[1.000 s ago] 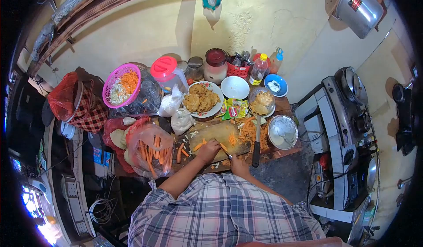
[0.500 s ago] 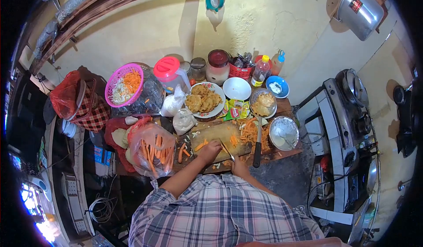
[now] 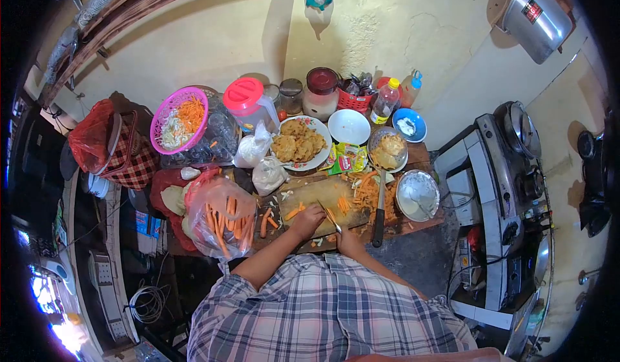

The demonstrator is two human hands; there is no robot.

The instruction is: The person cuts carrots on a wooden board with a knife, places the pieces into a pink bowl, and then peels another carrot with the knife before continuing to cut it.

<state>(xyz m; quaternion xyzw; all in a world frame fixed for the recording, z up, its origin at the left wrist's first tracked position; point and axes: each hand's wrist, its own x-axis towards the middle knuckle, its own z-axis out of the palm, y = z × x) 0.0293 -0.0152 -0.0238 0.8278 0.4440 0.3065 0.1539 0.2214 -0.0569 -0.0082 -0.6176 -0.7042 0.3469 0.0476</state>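
My left hand point(image 3: 309, 220) rests on the wooden cutting board point(image 3: 310, 191), its fingers closed and pressed down on a carrot piece that they mostly hide. In my right hand point(image 3: 349, 242) is the handle of a small knife point(image 3: 335, 224), its blade slanting up across the board close to my left fingertips. Cut carrot sticks point(image 3: 344, 204) lie on the board beyond the blade, and a few more orange pieces lie beside my left hand. A larger knife point(image 3: 379, 217) with a black handle rests to the right of the board.
Left of the board lies a plastic bag of carrots point(image 3: 223, 226). Behind stand a plate of fritters point(image 3: 325, 158), a pink basket point(image 3: 155, 133) of shredded vegetables and a pitcher point(image 3: 244, 97). Orange peelings point(image 3: 365, 191) and a metal bowl point(image 3: 418, 217) lie right; a stove point(image 3: 497, 155) stands farther right.
The view has shifted slightly. The small knife's blade has tilted a little, with more orange showing beside it. Both hands stay in nearly the same place.
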